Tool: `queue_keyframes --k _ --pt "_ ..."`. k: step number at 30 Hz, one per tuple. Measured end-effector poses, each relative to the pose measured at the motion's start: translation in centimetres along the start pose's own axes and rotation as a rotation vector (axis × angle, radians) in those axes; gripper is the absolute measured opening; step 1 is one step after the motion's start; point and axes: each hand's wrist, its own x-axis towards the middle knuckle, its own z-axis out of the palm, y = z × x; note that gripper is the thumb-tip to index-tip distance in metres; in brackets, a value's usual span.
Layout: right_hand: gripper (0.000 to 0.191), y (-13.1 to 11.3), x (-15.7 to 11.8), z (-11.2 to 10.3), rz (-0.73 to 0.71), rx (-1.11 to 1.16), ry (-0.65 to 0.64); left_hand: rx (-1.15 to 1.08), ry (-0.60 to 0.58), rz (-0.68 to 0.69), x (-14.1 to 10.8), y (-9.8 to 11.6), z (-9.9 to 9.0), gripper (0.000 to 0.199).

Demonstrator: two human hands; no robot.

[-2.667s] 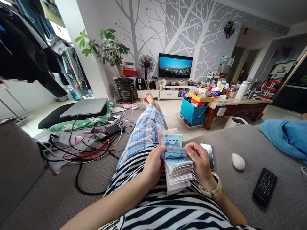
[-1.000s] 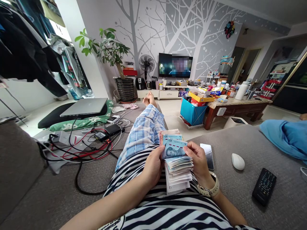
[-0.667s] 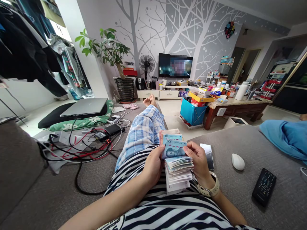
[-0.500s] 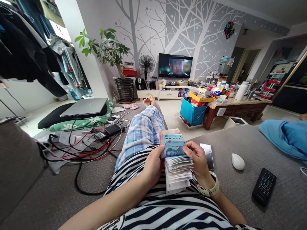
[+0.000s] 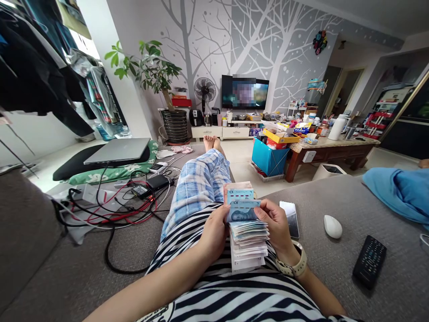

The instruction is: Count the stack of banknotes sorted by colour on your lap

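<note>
A stack of banknotes [image 5: 248, 246] fans downward over my striped shirt, its lower ends pale and layered. Blue ten notes stand upright at the top of the stack, with pinkish notes [image 5: 231, 186] behind them. My left hand [image 5: 216, 228] grips the stack along its left side, thumb on the front. At the upper right corner of the front blue banknote [image 5: 241, 213], my right hand [image 5: 275, 219] pinches the edge between thumb and fingers. A pale watch [image 5: 295, 264] is on the right wrist.
A phone [image 5: 289, 218], a white mouse [image 5: 333, 226] and a black remote control [image 5: 369, 261] lie on the grey sofa to the right. Tangled cables [image 5: 110, 210] and a closed laptop [image 5: 117, 150] are at the left. Beyond stands a cluttered coffee table [image 5: 330, 147].
The front blue note has tilted and sunk slightly, baring more of the blue note behind it. Both hands stay nearly in place. The feet have shifted a little.
</note>
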Motion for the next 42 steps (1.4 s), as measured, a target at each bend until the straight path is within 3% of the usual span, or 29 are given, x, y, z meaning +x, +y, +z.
queue_keyframes --k 5,12,26,34,42 --pt "0.026 0.04 -0.21 0.02 -0.059 -0.075 0.011 -0.064 -0.044 -0.032 0.57 -0.75 -0.69 0.016" --pt "0.025 0.10 -0.25 0.04 -0.070 -0.127 0.021 -0.082 -0.018 -0.046 0.77 -1.08 -0.87 0.021" --pt "0.028 0.26 -0.46 -0.08 -0.125 -0.106 0.032 -0.038 -0.023 -0.007 0.79 -1.11 -1.03 0.009" --pt "0.027 0.40 -0.37 -0.07 -0.182 -0.015 -0.048 -0.074 0.032 -0.038 0.37 -0.69 -0.58 0.017" --pt "0.025 0.19 -0.53 -0.14 -0.179 -0.043 -0.007 -0.041 0.013 -0.044 0.44 -0.56 -0.63 0.023"
